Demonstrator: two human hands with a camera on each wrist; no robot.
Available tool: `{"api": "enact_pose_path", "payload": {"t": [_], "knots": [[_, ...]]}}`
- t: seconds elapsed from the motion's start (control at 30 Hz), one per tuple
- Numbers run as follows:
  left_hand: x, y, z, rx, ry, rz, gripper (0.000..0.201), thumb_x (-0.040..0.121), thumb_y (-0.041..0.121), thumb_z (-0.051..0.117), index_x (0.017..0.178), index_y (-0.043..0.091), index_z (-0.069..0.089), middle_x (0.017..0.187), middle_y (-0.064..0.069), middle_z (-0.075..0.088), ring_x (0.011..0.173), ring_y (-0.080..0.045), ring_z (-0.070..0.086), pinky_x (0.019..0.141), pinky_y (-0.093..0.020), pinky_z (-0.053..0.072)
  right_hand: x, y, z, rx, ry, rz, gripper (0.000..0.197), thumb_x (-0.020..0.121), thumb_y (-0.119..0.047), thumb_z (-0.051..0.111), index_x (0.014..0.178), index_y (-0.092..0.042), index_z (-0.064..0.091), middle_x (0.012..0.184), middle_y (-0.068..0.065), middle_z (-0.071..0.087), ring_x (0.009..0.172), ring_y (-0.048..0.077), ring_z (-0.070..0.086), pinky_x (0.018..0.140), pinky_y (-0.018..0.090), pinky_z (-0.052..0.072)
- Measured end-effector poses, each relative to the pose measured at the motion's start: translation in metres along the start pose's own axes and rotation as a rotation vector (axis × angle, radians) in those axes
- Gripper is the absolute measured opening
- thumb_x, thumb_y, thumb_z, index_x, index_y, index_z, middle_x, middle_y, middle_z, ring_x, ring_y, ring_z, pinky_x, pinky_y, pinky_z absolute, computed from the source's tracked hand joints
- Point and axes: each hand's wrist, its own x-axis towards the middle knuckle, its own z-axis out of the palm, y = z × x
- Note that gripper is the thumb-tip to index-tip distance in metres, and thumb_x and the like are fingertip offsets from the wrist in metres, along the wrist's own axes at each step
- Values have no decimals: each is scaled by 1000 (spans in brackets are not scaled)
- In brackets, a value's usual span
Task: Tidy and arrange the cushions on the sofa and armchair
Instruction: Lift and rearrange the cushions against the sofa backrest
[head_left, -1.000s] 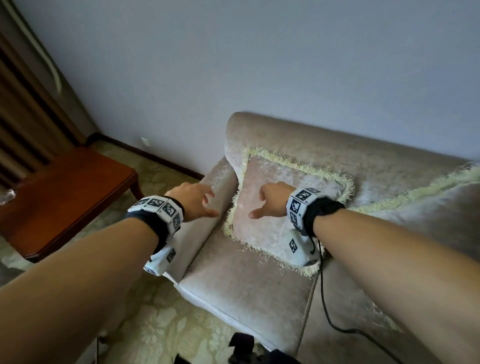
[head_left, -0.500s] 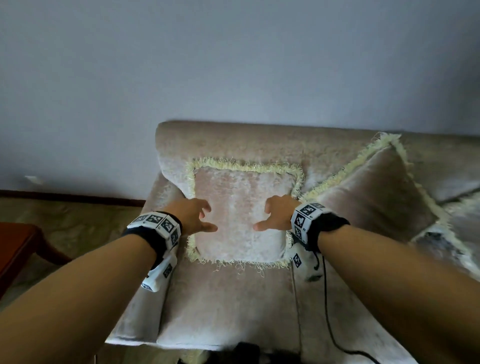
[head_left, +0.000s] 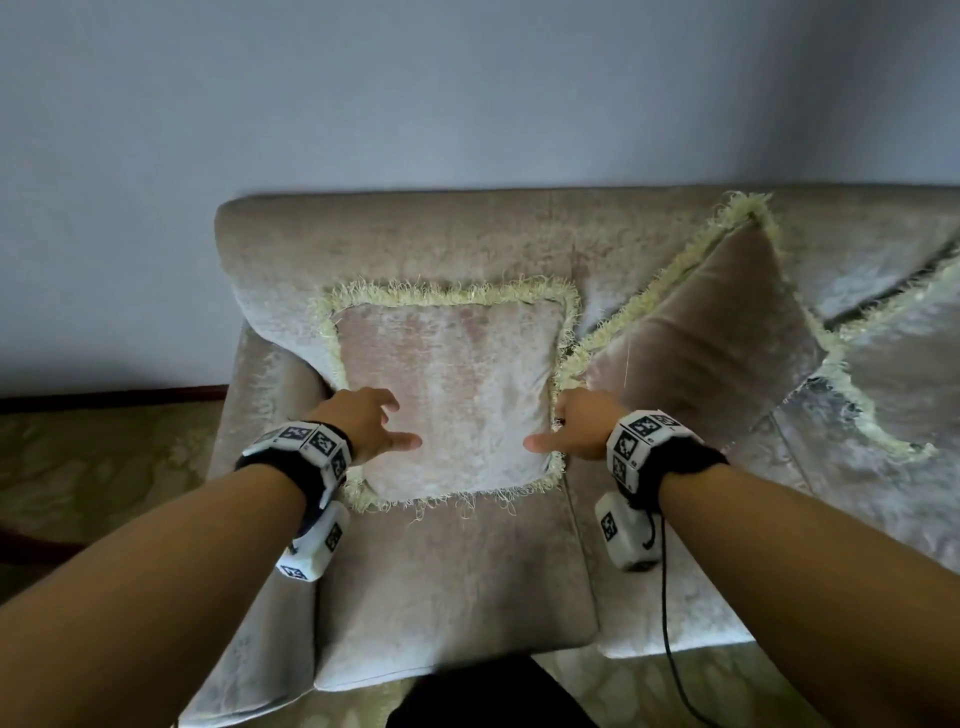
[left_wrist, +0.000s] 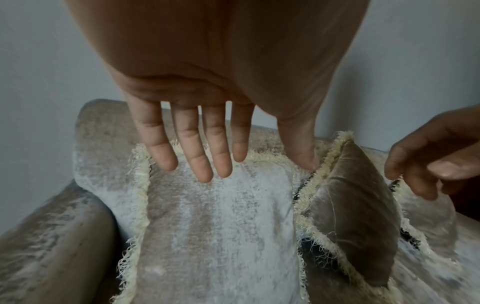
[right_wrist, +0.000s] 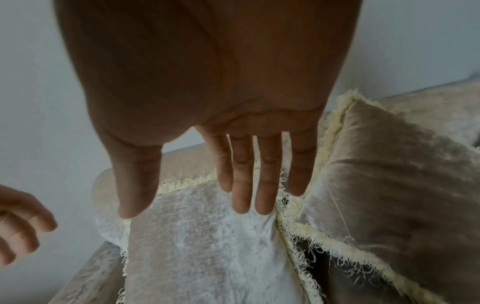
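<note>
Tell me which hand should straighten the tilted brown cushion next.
Right, probably. The right hand rests at the pale fringed velvet cushion's right edge, next to the tilted brown fringed cushion. The left hand is on the far side.

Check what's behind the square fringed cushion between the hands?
The sofa's backrest rises behind the square cushion, with the wall beyond. The darker cushion leans beside it, not behind. Whatever lies between cushion and backrest is covered.
</note>
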Motion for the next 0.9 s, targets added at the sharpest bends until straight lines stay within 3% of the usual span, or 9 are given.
{"api": "enact_pose_path", "payload": {"t": [0.1,0.23,0.37,0.47,0.57,0.63,0.7,0.73,0.9], "knots": [[28,-7,5,2,-19,-50,78,77,68,71,138,24,52,131,4,65,118,-21,62,102,-42,49,37,4,5,47,-51,22,93,83,-74,60,140,0,52,137,15,62,122,31,61,100,39,50],[75,-25,16,-35,-44,-164,83,76,67,72,141,21,50,129,0,67,119,-23,61,102,-41,49,111,15,17,125,-89,13,128,57,-97,54,148,-9,44,146,10,55,126,31,57,103,44,50],[133,-45,35,-67,-71,-288,91,74,66,75,144,16,46,135,-7,63,121,-27,61,104,-43,48,176,35,29,214,-85,77,93,71,-79,69,129,-6,58,126,12,66,114,31,63,95,39,52],[173,-59,56,-97,-67,-366,99,71,66,78,147,13,43,142,-9,58,126,-29,58,106,-43,46,217,53,43,259,-108,176,102,73,-72,73,139,1,48,136,17,60,124,34,58,98,38,47],[203,-73,78,-128,-77,-437,107,67,67,80,147,9,42,147,-10,54,131,-30,54,108,-42,44,249,66,57,337,-123,246,116,66,-69,80,146,4,39,145,18,54,130,34,55,94,33,45],[218,-84,90,-152,-73,-506,114,60,71,81,145,6,42,145,-13,54,129,-32,54,106,-44,46,267,69,66,426,-123,199,122,49,-73,86,142,-4,49,140,13,60,127,32,59,99,32,48],[231,-96,99,-195,-48,-583,126,50,74,84,143,3,38,142,-16,53,128,-36,53,104,-48,46,288,75,81,500,-75,152,134,27,-84,83,139,-16,53,137,3,63,126,27,60,107,40,49],[236,-100,102,-226,-36,-607,130,47,73,86,145,3,34,143,-17,51,130,-37,51,105,-50,46,301,81,91,526,-77,130,138,23,-85,82,140,-19,53,137,-1,63,127,25,59,109,42,48],[255,-112,102,-410,55,-566,132,37,58,97,147,14,39,141,-8,58,129,-32,55,107,-46,46,326,75,92,641,-104,62,115,27,-70,92,130,-27,65,130,-8,68,121,17,62,105,36,50]]}}
